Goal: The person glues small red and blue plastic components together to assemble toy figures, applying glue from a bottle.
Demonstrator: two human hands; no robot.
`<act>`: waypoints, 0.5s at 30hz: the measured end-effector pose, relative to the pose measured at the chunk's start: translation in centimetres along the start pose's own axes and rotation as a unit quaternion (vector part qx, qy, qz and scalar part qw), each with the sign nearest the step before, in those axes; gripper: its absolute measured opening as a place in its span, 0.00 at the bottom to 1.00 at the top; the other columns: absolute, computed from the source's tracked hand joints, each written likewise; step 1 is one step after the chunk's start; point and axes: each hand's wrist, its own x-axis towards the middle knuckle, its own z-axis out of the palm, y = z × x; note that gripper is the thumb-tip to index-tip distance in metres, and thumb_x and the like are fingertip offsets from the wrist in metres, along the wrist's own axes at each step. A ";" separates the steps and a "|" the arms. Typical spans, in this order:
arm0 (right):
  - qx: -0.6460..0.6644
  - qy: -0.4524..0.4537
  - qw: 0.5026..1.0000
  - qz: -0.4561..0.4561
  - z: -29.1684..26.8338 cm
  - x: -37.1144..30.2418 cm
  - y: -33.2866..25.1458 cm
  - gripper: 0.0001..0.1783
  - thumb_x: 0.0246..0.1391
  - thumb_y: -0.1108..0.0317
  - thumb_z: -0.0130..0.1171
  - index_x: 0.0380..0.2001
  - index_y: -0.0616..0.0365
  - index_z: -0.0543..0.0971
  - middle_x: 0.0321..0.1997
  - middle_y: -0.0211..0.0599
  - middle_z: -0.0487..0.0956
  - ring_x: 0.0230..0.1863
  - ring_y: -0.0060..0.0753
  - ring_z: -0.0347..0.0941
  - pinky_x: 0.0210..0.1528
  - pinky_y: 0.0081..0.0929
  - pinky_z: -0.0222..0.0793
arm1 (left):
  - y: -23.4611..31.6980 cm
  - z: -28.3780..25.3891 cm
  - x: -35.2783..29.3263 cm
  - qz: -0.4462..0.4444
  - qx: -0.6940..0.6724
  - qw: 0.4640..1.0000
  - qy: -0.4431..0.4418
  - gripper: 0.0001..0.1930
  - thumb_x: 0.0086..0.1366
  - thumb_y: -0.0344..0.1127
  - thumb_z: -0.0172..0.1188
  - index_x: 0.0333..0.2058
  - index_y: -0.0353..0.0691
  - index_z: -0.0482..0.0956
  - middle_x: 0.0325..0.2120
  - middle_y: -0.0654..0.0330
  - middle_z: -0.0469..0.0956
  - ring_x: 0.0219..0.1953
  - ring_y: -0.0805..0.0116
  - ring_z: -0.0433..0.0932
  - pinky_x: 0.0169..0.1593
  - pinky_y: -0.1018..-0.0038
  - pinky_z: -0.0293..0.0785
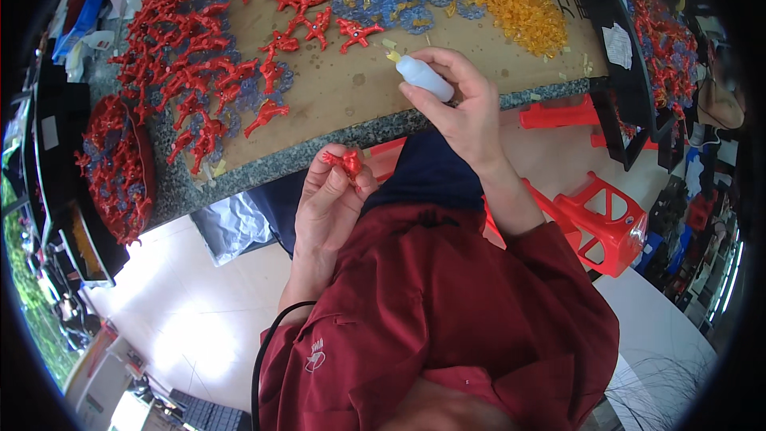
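Note:
My left hand (322, 206) is closed on a small glossy red plastic figure (349, 163), pinched between thumb and fingers just in front of the table's edge. Over the table's front edge, my right hand (471, 108) grips a small white squeeze bottle (425, 78). The bottle lies tilted in the grip, its yellow nozzle (393, 56) pointing up and to the left, apart from the held figure. Nearest to the nozzle on the table lies a loose red figure (357, 33). Many similar red figures (191, 72) are spread over the left side, with clear bluish pieces (399, 4) among and beside them.
Brown cardboard (335, 88) covers the speckled stone table (295, 149). Amber pieces (511, 4) are heaped at the far right. A red bowl (144, 183) of figures and bluish pieces stands at the left edge. Black racks flank the table. A red plastic stool (602, 219) stands at right.

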 end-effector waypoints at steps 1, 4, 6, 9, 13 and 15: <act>-0.003 0.006 1.000 0.008 0.8 0.5 0.2 0.15 0.43 0.74 0.61 0.38 0.60 0.73 0.36 0.34 0.76 0.36 0.24 0.74 0.37 0.20 0.69 | 0.0 -0.1 -0.1 0.012 0.012 1.000 0.010 0.11 0.59 0.30 0.54 0.42 0.41 0.72 0.37 0.59 0.71 0.33 0.70 0.70 0.40 0.74 0.67; -0.052 0.026 0.996 -0.073 2.0 1.4 0.7 0.15 0.43 0.73 0.61 0.37 0.59 0.72 0.36 0.36 0.75 0.36 0.29 0.74 0.35 0.22 0.69 | 0.1 0.0 -0.1 0.013 0.027 0.999 0.013 0.12 0.58 0.29 0.56 0.42 0.42 0.72 0.37 0.57 0.71 0.34 0.69 0.71 0.40 0.73 0.68; -0.068 0.033 0.992 -0.099 1.9 1.6 1.0 0.17 0.42 0.72 0.63 0.38 0.58 0.72 0.36 0.37 0.75 0.36 0.30 0.74 0.36 0.24 0.68 | 0.1 0.0 0.1 0.002 0.023 1.000 -0.006 0.12 0.58 0.29 0.56 0.42 0.41 0.72 0.37 0.57 0.71 0.34 0.68 0.71 0.41 0.73 0.68; -0.091 0.022 0.987 -0.134 1.2 1.5 0.5 0.16 0.42 0.71 0.63 0.37 0.58 0.73 0.34 0.37 0.76 0.35 0.31 0.74 0.36 0.24 0.68 | 0.1 0.1 0.3 -0.001 0.035 0.999 0.018 0.12 0.58 0.29 0.56 0.42 0.40 0.72 0.37 0.57 0.71 0.33 0.68 0.71 0.40 0.73 0.68; -0.167 0.072 0.978 -0.106 -1.5 2.6 -0.8 0.12 0.42 0.69 0.62 0.33 0.58 0.75 0.30 0.37 0.76 0.30 0.36 0.72 0.33 0.25 0.66 | 0.2 0.5 0.5 -0.002 0.034 0.999 0.017 0.11 0.58 0.29 0.55 0.41 0.39 0.72 0.35 0.57 0.72 0.32 0.68 0.71 0.39 0.74 0.68; -0.280 0.121 0.935 -0.183 -2.2 4.8 0.4 0.09 0.43 0.68 0.61 0.28 0.60 0.76 0.26 0.38 0.76 0.26 0.36 0.70 0.30 0.26 0.64 | 0.1 0.8 0.7 -0.022 0.068 0.997 0.014 0.11 0.59 0.30 0.55 0.41 0.42 0.72 0.34 0.61 0.70 0.32 0.72 0.68 0.38 0.77 0.66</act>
